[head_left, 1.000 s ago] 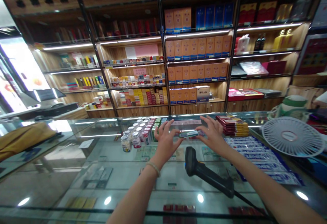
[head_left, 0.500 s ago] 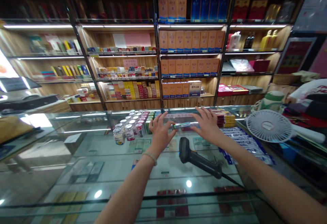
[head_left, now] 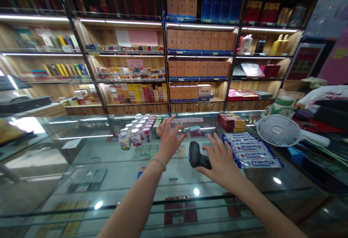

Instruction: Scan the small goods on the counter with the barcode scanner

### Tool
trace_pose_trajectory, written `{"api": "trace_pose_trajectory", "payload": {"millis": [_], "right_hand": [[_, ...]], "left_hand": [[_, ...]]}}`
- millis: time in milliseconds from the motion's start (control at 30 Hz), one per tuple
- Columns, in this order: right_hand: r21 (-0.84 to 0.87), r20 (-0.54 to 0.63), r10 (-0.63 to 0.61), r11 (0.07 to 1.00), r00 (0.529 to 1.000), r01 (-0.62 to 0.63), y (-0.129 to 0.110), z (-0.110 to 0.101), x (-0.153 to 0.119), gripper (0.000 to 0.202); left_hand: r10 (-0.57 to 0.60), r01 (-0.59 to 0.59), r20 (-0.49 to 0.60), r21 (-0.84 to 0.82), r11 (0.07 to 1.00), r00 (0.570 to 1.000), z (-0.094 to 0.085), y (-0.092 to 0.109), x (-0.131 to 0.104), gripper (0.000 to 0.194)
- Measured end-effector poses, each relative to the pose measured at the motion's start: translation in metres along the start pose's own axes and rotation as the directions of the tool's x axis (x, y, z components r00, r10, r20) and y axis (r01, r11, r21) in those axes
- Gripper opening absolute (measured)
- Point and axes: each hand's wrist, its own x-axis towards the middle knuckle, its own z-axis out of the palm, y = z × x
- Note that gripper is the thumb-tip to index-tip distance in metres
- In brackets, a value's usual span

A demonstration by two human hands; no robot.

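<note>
A slim green and white stick-shaped pack [head_left: 191,129] is pinched at its left end between the thumb and forefinger of my left hand [head_left: 169,136], above the glass counter. My right hand [head_left: 219,157] is over the black barcode scanner [head_left: 196,155], fingers spread, and it covers the scanner's handle. Whether the palm touches the handle cannot be made out. Right of my right hand lie blue and white packets [head_left: 252,149] in a row. Behind them are red and yellow packs [head_left: 231,122] in stacks. Several small jars [head_left: 136,135] stand left of my left hand.
A white fan [head_left: 278,130] lies at the right, beside a green and white container [head_left: 282,104]. A person's white sleeve [head_left: 326,96] shows at the right edge. Lit shelves with orange boxes [head_left: 201,70] stand behind the glass counter [head_left: 114,169].
My right hand has left the right end of the slim pack and come down and nearer, over the scanner. My left hand keeps its pinch on the pack. The view has shifted slightly.
</note>
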Motion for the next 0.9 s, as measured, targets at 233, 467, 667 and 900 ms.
{"api": "trace_pose_trajectory", "payload": {"millis": [233,467,667,900], "right_hand": [[-0.058,-0.063,0.003,0.998,0.998,-0.007,-0.010,0.012,-0.006,0.047],[0.089,-0.058,-0.015,0.996,0.998,0.021,-0.006,-0.001,-0.001,0.027],[0.588,0.194,0.107,0.783,0.975,-0.203,0.006,-0.037,0.000,0.038],[0.776,0.426,0.122,0.460,0.896,-0.432,-0.001,-0.065,0.001,0.057]], "left_hand": [[0.001,-0.001,-0.021,0.003,1.000,1.000,0.001,0.000,-0.001,0.016],[0.000,0.000,-0.043,0.004,1.000,0.999,0.002,-0.004,-0.002,0.021],[-0.018,0.018,-0.064,0.003,1.000,0.998,0.004,-0.007,-0.002,0.020],[-0.023,0.022,-0.074,-0.005,1.000,0.997,0.002,-0.007,-0.001,0.019]]}}
